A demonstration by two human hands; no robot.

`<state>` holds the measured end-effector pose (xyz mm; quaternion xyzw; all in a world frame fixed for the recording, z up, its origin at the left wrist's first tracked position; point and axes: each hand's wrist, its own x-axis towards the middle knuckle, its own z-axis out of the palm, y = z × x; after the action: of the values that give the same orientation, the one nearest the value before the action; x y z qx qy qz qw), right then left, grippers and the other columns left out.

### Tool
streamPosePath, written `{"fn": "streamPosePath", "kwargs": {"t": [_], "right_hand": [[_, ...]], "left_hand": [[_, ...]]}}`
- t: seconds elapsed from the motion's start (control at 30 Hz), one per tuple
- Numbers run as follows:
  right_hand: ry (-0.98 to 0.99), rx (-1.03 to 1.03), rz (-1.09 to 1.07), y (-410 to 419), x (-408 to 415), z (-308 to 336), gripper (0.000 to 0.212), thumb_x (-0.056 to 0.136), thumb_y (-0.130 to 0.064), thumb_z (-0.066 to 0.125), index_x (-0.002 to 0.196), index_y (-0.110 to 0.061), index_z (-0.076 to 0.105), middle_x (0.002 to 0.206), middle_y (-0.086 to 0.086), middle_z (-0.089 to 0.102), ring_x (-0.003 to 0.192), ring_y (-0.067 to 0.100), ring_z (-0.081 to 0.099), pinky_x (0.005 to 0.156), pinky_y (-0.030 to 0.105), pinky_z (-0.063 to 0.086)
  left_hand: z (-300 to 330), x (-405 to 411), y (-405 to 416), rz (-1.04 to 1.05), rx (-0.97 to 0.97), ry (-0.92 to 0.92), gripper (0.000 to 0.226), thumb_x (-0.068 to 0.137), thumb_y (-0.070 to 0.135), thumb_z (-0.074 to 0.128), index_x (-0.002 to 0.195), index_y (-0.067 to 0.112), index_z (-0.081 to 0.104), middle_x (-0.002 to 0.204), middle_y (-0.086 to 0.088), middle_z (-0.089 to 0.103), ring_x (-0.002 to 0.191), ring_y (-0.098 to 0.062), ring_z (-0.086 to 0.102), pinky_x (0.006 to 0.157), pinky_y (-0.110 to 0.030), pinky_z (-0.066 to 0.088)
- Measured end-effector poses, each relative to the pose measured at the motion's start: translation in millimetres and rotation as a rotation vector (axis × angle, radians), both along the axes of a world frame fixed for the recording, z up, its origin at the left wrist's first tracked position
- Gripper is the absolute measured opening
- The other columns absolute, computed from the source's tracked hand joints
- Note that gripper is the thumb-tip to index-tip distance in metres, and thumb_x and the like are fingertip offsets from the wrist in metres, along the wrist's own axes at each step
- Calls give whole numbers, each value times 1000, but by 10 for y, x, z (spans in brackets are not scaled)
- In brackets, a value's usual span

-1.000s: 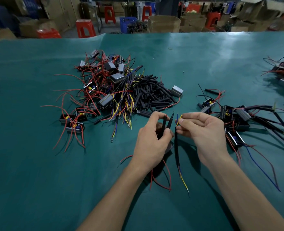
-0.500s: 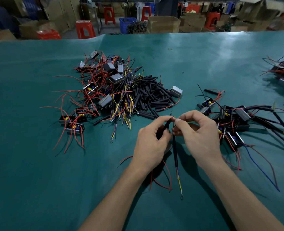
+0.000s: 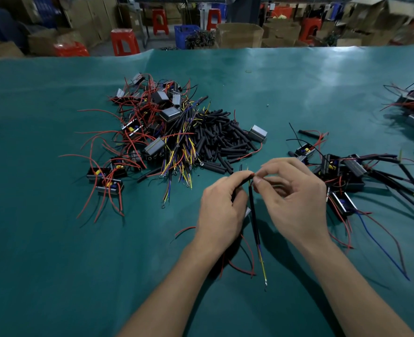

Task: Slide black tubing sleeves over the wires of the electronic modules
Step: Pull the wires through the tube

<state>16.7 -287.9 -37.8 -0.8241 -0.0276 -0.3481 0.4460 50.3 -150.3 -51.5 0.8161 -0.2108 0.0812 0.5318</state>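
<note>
Sleeve (image 3: pixel 252 210) pinched at top by both hands' (image 3: pixel 221 212) fingertips.

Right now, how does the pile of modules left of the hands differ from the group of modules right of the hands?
The left pile has bare red, yellow and blue wires fanning out loose; the right group has long black sleeves over many wires. The left pile lies against the heap of loose black sleeves; the right group lies apart from it. The left pile holds more modules. Both rest on the green table cover.
</note>
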Motion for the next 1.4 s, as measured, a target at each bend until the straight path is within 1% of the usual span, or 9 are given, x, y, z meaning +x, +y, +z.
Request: {"fn": "streamPosePath", "kwargs": {"t": [0.1,0.23,0.4,0.5,0.7,0.83,1.07,1.27,1.4], "right_hand": [[-57,-140,-16,-37,-16,52,11,86,-1,77,86,-11,74,103,-6,70,87,8,70,73,20,58],[-61,-267,-17,-89,-24,92,12,83,2,77,84,-9,73,80,-4,72,74,12,67,71,31,55],[-73,-277,-32,-81,-21,97,14,81,3,77,81,-10,72,74,-4,71,68,12,65,68,31,53],[-64,-245,-44,-64,-18,104,13,81,2,76,80,-11,74,74,-6,72,67,7,66,68,30,55],[112,-13,-39,-40,-30,142,16,78,-5,78,76,-20,77,68,-13,73,65,8,71,69,26,59],[258,169,65,-80,-25,186,19,78,1,79,76,-18,79,71,-3,76,67,15,73,71,36,60],[281,195,88,-63,-66,255,20,79,1,80,78,-19,81,71,0,76,68,20,74,73,45,62],[272,145,50,-60,-80,274,18,78,-2,80,77,-21,82,68,-7,75,64,11,72,68,33,58],[293,165,65,-69,-85,288,18,80,-1,79,77,-18,81,66,-2,74,60,15,70,63,33,58]], "left_hand": [[-5,-3,-3,-6,13,-20,41,86,1,54,118,22,71,86,0,68,78,-17,58,75,-37,51],[-11,-3,-5,2,38,-28,42,84,4,53,117,23,72,88,-1,68,84,-21,60,78,-38,50],[-6,-14,-15,-2,17,-60,33,87,8,57,112,21,73,91,1,69,85,-16,61,80,-35,50],[-9,-6,-16,-12,-7,-82,19,93,21,62,108,20,73,93,4,70,87,-12,62,81,-34,50],[-31,5,-10,-7,-48,-110,10,92,19,68,99,22,75,85,6,68,82,-6,61,76,-24,47],[-37,0,-4,11,-42,-135,9,89,16,69,95,20,75,82,6,67,79,-8,61,74,-27,48],[-31,-17,-6,29,-45,-165,8,85,19,73,92,22,76,76,7,64,73,-10,59,69,-33,48],[-55,-3,-9,28,-3,-164,13,87,24,70,98,22,77,77,5,64,74,-14,59,69,-39,48],[-50,-7,-8,33,42,-173,12,88,23,71,99,20,77,79,3,64,75,-20,60,71,-41,49]]}}
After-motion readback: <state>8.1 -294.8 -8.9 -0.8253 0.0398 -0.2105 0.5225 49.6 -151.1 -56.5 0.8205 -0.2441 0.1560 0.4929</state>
